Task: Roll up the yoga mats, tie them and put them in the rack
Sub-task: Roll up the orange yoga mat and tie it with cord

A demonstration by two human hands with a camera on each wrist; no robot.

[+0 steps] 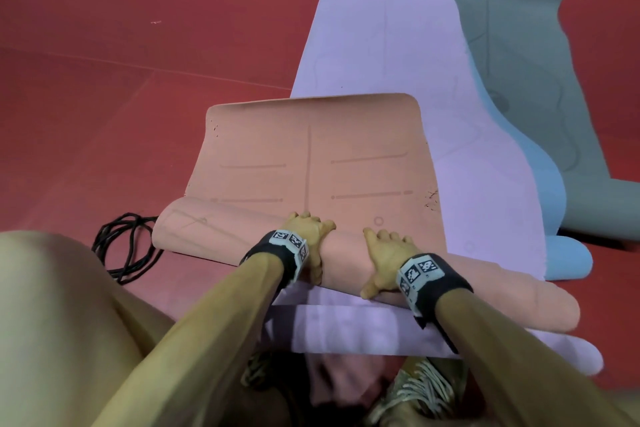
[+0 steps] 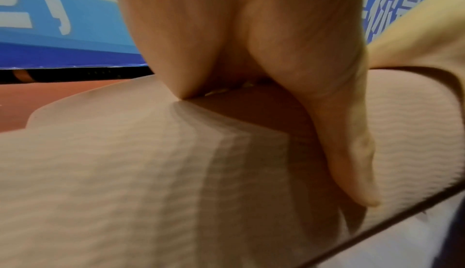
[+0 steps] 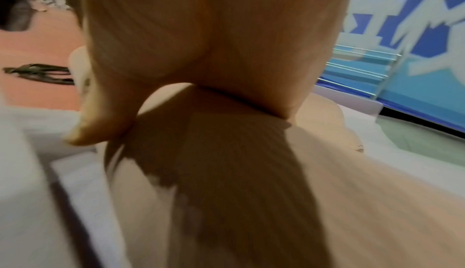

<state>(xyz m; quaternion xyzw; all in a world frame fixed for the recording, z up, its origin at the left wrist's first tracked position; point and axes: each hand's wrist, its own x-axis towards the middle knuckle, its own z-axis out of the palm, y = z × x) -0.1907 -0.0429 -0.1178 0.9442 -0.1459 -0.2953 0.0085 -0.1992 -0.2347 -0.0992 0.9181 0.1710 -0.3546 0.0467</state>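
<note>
A peach yoga mat [image 1: 311,149] lies partly rolled on top of a flat lilac mat [image 1: 381,45]. Its thick roll [image 1: 207,232] runs across in front of me. My left hand [image 1: 308,236] sits on the middle of the roll, fingers curled over the far side and thumb on the near side. A hand's width to the right, my right hand [image 1: 388,253] presses on the roll with spread fingers and the thumb splayed. The left wrist view shows the palm [image 2: 276,53] on the textured peach roll [image 2: 125,172]. The right wrist view shows the palm [image 3: 201,33] on the roll [image 3: 352,192].
Black cords [image 1: 128,246] lie tangled on the red floor left of the roll. A blue mat [image 1: 554,211] and a grey mat [image 1: 519,62] lie under and right of the lilac one. My knee [image 1: 52,305] is at the left. A wire rack [image 3: 365,69] stands by the blue banner.
</note>
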